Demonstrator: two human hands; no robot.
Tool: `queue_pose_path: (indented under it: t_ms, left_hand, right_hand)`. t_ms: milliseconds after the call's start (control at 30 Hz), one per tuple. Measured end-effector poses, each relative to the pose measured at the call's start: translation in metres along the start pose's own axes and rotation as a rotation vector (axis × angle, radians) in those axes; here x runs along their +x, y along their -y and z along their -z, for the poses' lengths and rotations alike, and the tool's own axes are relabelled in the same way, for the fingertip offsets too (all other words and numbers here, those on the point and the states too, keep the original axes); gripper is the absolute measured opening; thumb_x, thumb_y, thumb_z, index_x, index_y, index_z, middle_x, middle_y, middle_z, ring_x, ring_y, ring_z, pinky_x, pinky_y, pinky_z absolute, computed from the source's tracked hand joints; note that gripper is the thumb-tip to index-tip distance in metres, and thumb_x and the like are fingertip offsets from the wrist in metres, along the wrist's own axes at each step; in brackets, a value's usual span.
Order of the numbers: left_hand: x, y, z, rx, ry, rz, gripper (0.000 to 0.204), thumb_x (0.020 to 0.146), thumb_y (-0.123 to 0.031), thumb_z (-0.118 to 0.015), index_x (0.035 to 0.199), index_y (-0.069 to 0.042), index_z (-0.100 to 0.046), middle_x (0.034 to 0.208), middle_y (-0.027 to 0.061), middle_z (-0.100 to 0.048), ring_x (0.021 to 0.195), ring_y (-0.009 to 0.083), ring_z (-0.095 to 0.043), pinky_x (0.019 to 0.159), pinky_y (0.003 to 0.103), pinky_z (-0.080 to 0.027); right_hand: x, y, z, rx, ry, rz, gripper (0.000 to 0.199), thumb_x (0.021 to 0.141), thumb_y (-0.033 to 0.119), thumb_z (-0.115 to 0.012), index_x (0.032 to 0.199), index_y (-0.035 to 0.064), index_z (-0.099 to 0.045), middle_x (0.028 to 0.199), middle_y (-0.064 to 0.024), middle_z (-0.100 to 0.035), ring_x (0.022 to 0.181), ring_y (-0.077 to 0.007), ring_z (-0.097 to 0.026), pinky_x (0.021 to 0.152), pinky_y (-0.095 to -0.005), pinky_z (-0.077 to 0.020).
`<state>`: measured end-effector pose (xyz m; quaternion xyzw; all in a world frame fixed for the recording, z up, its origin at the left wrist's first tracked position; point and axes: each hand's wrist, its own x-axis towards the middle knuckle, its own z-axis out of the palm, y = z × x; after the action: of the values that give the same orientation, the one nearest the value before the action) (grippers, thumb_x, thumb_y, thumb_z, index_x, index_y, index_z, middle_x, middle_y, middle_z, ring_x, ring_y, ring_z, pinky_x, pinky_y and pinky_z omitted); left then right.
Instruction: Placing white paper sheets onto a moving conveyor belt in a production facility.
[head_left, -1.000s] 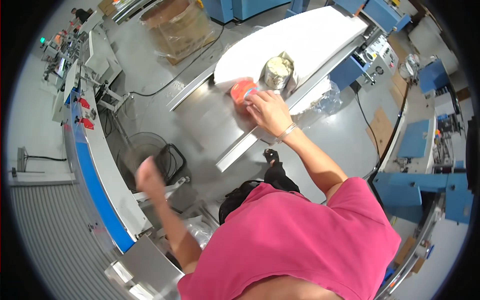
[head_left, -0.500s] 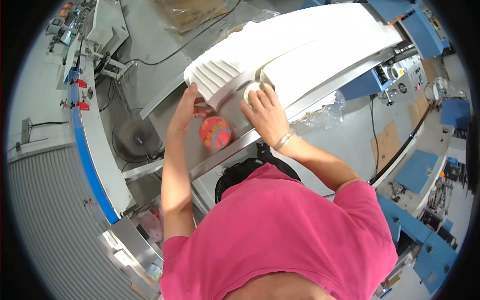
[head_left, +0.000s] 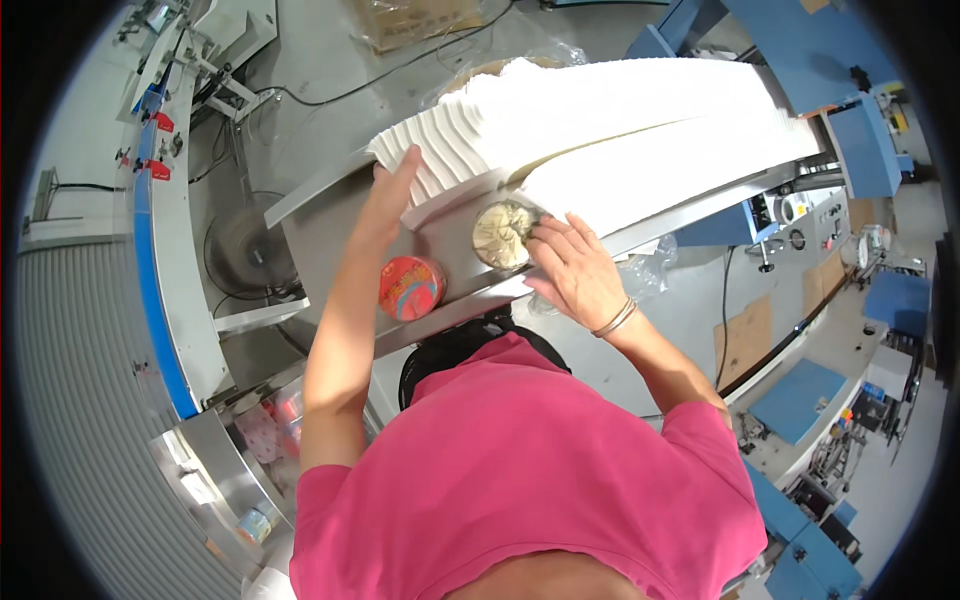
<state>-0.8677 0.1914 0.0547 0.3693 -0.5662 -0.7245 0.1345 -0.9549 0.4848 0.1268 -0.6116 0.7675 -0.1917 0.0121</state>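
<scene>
A long stack of white folded paper sheets (head_left: 600, 120) lies along a metal table (head_left: 330, 240). My left hand (head_left: 392, 192) reaches forward with fingers flat against the near end of the left stack (head_left: 440, 150). My right hand (head_left: 570, 268) rests on the table edge with its fingers spread, touching a round beige crumpled bundle (head_left: 503, 232) that sits between the stacks. A red round tin (head_left: 410, 288) stands on the table just beside my left forearm.
A blue-edged workbench (head_left: 160, 280) runs down the left, with a floor fan (head_left: 245, 250) beside it. Blue machines (head_left: 850, 130) stand at the right, a clear plastic bag (head_left: 645, 275) hangs under the table edge, and cardboard pieces (head_left: 745, 340) lie on the floor.
My head has moved nearer the table. My left hand has slid up from beside the red tin to the stack's end. My right hand has drawn back toward the table edge, baring the beige bundle.
</scene>
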Motion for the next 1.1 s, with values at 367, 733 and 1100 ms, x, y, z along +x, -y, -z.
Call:
queue_pose_path:
  t_ms: [367,733,1100]
  left_hand:
    - [-0.013,-0.006,-0.004,-0.154,-0.013,0.046,0.076,0.087,-0.035,-0.066,0.143,0.001,-0.029,0.140,0.0108,-0.044,0.126,0.0203,-0.044,0.104,0.033,-0.035]
    - [-0.026,-0.012,-0.011,-0.042,-0.004,-0.043,0.077,0.087,-0.032,-0.068,0.144,0.000,-0.027,0.141,0.0106,-0.042,0.129,0.0202,-0.041,0.107,0.032,-0.029]
    - [-0.029,-0.021,-0.012,-0.019,-0.021,0.012,0.078,0.087,-0.032,-0.068,0.145,0.000,-0.026,0.143,0.0113,-0.040,0.130,0.0210,-0.040,0.107,0.032,-0.029]
  right_hand:
    - [0.063,-0.189,0.040,0.020,-0.523,-0.527,0.028,0.083,0.013,-0.062,0.109,0.0035,-0.064,0.104,-0.0166,-0.066,0.096,-0.0325,-0.062,0.084,-0.0373,-0.0483]
    - [0.100,-0.258,0.054,0.138,-0.347,-0.948,0.022,0.079,0.027,-0.072,0.091,0.0086,-0.075,0.086,-0.0070,-0.072,0.076,-0.0173,-0.068,0.072,-0.0270,-0.0520]
    - [0.106,-0.267,0.057,0.146,-0.340,-0.998,0.017,0.081,0.023,-0.070,0.091,0.0104,-0.075,0.085,-0.0076,-0.072,0.075,-0.0170,-0.068,0.070,-0.0257,-0.0518]
